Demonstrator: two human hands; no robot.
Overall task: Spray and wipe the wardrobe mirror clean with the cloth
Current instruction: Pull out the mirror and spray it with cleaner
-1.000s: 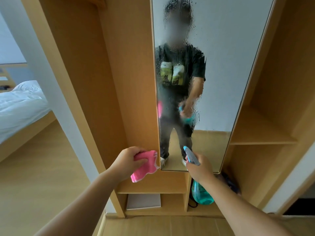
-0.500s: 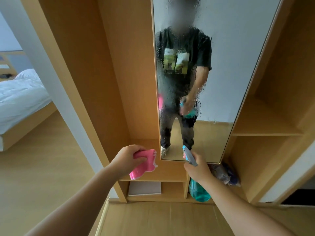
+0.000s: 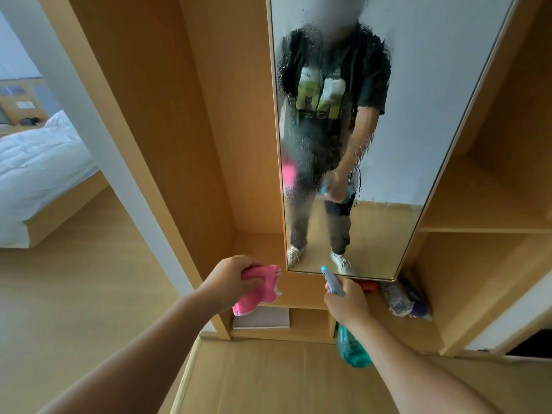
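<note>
A tall wardrobe mirror (image 3: 418, 121) stands ahead, its left part wet with droplets and streaks. Near its bottom edge, the left hand (image 3: 231, 282) grips a bunched pink cloth (image 3: 257, 289). To the right, the right hand (image 3: 348, 303) curls around a teal spray bottle (image 3: 352, 349), nozzle aimed at the glass.

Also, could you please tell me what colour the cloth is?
The cloth is pink; clearest in the head view.

One mirror (image 3: 418, 115), one pink cloth (image 3: 257, 291), one spray bottle (image 3: 352, 351), two hands (image 3: 230, 279) (image 3: 346, 300).
</note>
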